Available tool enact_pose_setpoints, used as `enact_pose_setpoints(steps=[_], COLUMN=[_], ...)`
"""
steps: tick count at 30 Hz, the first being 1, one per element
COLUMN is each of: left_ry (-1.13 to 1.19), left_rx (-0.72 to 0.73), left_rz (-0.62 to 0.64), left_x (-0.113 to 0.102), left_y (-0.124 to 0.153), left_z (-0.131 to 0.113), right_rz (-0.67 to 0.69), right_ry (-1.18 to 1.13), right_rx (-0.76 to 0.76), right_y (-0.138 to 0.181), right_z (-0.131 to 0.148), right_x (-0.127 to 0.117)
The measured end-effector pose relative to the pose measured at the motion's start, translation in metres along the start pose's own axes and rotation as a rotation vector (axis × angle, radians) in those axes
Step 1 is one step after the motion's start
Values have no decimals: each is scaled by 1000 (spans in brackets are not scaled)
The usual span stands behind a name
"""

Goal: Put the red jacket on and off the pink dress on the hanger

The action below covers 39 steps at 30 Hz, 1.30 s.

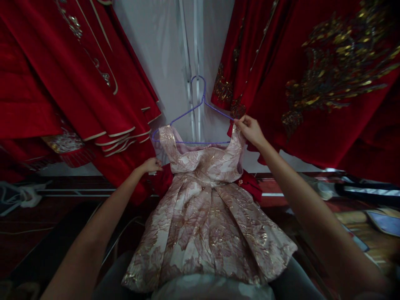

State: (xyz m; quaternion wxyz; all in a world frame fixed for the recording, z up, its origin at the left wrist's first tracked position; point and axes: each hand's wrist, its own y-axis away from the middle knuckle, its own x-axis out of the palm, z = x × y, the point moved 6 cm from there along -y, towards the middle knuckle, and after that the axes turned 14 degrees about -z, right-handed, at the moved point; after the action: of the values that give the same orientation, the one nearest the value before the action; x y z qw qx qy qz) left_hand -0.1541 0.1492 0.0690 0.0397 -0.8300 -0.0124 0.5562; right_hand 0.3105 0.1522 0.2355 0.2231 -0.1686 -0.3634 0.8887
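A small pink and gold brocade dress (pixel 206 216) hangs on a purple wire hanger (pixel 195 110) in front of me, its skirt spread out toward me. My right hand (pixel 250 130) pinches the dress's right shoulder strap together with the hanger's right end. My left hand (pixel 151 166) reaches to the dress's left side at the waist, beside a red bow (pixel 164 181); its fingers are hidden behind the fabric. The hanger's hook sits against a white wall with a vertical rail (pixel 190 62).
Red velvet garments with gold embroidery hang at the upper left (pixel 71 79) and upper right (pixel 318 79), close on both sides of the dress. A dark surface with cables (pixel 21 196) lies at the left. Papers and objects (pixel 375 221) lie at the right.
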Motion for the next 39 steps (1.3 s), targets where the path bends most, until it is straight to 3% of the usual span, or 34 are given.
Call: enact_pose_setpoints(steps=[3, 5, 8, 12, 16, 21, 24, 27, 30, 33, 36, 39], left_ry=[347, 464, 403, 213, 349, 845, 702, 325, 137, 224, 357, 363], left_rx=[-71, -115, -112, -116, -265, -237, -223, -45, 70, 174, 343, 464], left_rz=[95, 74, -6, -13, -94, -304, -331, -515, -666, -689, -710, -646], left_x=[-8, -8, 3, 22, -1, -86, -131, -167, -175, -165, -159, -155], left_y=[5, 8, 12, 12, 14, 8, -5, -16, -13, -3, 8, 8], left_z=[10, 14, 14, 9, 0, -49, -81, -120, -163, -206, -239, -248], right_rz=[-1, 5, 12, 20, 7, -24, -66, -106, -117, -112, -73, 11], right_ry=[-31, -51, -50, -44, -52, -4, 109, 233, 303, 333, 313, 282], right_rx=[9, 12, 23, 26, 26, 11, -23, -91, -141, -157, -123, -56], right_y=[0, 1, 1, 0, 0, 0, 3, 10, 21, 29, 27, 7], right_z=[0, 1, 4, 6, 6, 12, 28, 55, 80, 92, 83, 60], right_x=[0, 0, -2, -4, -5, -8, -20, -32, -36, -35, -31, -28])
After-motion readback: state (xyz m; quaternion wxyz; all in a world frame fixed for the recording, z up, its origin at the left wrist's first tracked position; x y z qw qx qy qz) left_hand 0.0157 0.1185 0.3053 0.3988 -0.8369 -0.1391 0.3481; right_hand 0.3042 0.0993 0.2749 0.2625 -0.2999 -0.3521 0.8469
